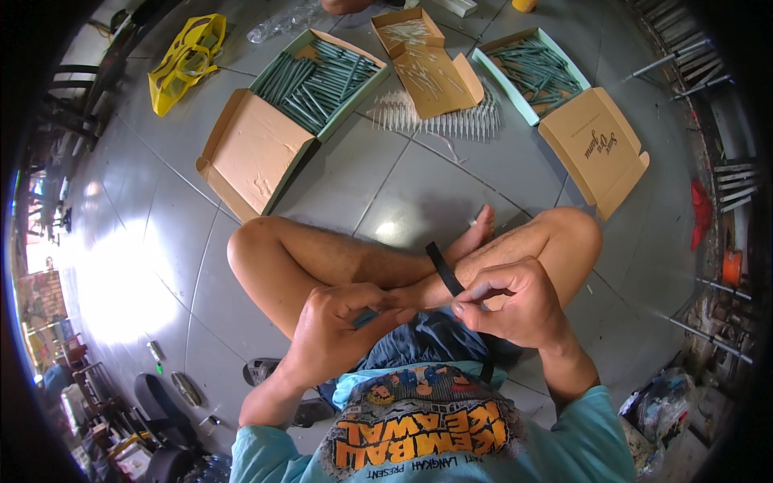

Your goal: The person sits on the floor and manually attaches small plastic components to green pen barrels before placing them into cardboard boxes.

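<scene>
A short flat black strip sticks up from between the thumb and fingers of my right hand, which pinches its lower end above my crossed legs. My left hand is level with it over my lap, its thumb and fingers pressed together and pointing toward the right hand; whatever it may hold is too small or hidden to make out. The two hands are apart. Beyond my legs stands an open box full of slim grey-green sticks, and a second open box holds similar, looser grey-green pieces.
A smaller open cardboard box with thin white pieces lies between them, over a row of clear spiky pieces. A yellow bag and crumpled clear plastic rest on the grey tiled floor. Metal racks line the right.
</scene>
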Action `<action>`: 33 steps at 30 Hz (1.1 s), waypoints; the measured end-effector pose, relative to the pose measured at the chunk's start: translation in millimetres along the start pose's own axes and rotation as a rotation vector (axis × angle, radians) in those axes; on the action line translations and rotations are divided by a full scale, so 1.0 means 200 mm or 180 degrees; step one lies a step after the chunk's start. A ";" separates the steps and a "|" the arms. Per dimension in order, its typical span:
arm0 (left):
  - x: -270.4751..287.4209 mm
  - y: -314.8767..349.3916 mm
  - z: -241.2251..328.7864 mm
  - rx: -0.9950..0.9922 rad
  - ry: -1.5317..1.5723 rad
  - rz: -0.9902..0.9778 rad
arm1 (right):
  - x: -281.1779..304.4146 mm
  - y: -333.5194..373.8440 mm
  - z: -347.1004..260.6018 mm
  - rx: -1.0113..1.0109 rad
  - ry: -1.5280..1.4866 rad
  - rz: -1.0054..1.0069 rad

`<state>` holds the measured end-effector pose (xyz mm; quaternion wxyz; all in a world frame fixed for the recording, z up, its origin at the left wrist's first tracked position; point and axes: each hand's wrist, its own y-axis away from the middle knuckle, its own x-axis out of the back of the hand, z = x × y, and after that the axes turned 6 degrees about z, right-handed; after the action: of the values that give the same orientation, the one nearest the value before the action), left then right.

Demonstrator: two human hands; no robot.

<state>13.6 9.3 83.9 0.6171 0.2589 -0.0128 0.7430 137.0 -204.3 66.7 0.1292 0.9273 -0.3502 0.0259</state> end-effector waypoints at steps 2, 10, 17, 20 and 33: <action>0.02 0.02 -0.04 -0.0022 0.0128 0.0083 | 0.02 0.00 0.00 0.0077 0.0122 -0.0014; 0.15 0.05 -0.18 0.0286 0.0140 0.0618 | 0.16 0.03 0.17 0.0543 0.0187 0.1037; -0.01 0.00 0.02 -0.0492 -0.0170 -0.0153 | -0.12 -0.08 0.02 0.1480 0.0875 -0.0132; 0.00 0.01 0.03 -0.0587 -0.0265 -0.0079 | -0.08 -0.08 -0.01 0.1434 0.0933 -0.0081; 0.20 0.11 -0.14 -0.0160 -0.0289 0.1476 | 0.06 0.09 -0.01 0.0135 -0.0375 0.0534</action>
<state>-21.2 49.4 81.4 0.4349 0.2668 -0.1181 0.8519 134.7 -225.4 74.3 0.0861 0.8972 -0.4329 -0.0106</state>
